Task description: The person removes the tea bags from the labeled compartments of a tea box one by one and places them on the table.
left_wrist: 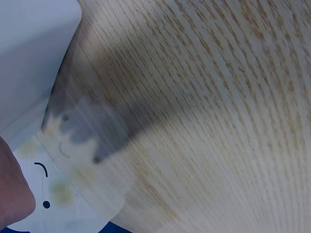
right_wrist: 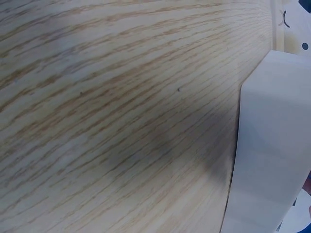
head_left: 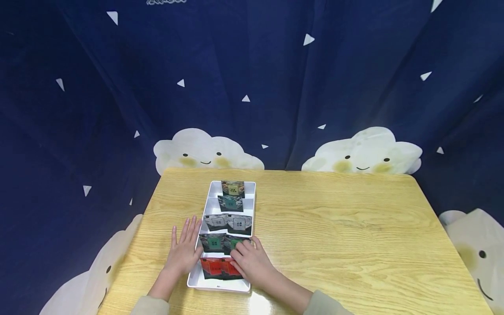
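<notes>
A long white divided tray (head_left: 222,285) lies on the table, holding small flat packets in rows. My left hand (head_left: 183,256) lies along its left side with fingers spread straight and the thumb touching the rim. Bent fingers of my right hand (head_left: 253,264) touch the right green-labelled packet (head_left: 231,250); whether they pinch it is hidden. Beside that packet stands another green-labelled packet (head_left: 212,243). Nearer me are two overlapping red-labelled packets (head_left: 213,268). In the left wrist view, part of a hand (left_wrist: 14,189) shows beside the tray wall (left_wrist: 29,73).
Farther up the tray stand two grey-labelled packets (head_left: 239,224), a teal-labelled packet (head_left: 230,203) and a yellow-labelled packet (head_left: 233,189). White dividers separate the rows. The wooden table (head_left: 346,236) extends to the right. A dark blue cloth (head_left: 275,87) with clouds hangs behind.
</notes>
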`<state>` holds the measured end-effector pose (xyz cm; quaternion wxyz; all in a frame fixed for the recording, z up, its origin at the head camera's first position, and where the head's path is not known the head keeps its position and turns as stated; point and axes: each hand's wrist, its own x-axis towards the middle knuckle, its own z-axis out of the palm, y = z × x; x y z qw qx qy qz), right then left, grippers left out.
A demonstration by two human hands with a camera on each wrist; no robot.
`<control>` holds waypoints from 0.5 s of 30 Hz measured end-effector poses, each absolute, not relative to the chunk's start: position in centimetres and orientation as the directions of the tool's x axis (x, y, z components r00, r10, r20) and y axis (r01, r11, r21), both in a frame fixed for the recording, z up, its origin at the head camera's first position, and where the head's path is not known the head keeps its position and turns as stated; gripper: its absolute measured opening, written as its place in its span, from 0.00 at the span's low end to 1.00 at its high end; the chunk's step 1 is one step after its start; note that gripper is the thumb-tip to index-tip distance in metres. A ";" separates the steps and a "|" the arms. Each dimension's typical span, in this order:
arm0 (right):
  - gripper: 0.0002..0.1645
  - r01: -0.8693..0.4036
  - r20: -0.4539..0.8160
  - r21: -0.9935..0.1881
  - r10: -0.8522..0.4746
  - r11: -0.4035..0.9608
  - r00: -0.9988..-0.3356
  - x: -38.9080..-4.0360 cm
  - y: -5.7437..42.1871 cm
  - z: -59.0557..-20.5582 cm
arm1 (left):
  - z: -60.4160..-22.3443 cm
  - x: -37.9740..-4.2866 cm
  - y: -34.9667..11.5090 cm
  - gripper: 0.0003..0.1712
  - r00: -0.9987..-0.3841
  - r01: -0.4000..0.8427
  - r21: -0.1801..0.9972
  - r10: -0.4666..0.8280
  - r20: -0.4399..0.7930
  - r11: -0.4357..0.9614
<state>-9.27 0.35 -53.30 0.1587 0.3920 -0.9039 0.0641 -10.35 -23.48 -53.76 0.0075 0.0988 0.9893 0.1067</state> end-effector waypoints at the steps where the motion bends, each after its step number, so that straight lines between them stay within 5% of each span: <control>1: 0.10 -0.729 0.334 0.009 -0.689 0.685 -0.644 -9.3 0.4 -53.3 | -53.8 -10.4 -23.5 0.41 -0.980 0.195 0.211 0.198 0.008 0.958; 15: 0.12 -0.725 0.328 0.031 -0.692 0.688 -0.643 -9.1 0.3 -53.0 | -54.1 -10.4 -23.6 0.41 -0.981 0.195 0.219 0.194 0.027 0.956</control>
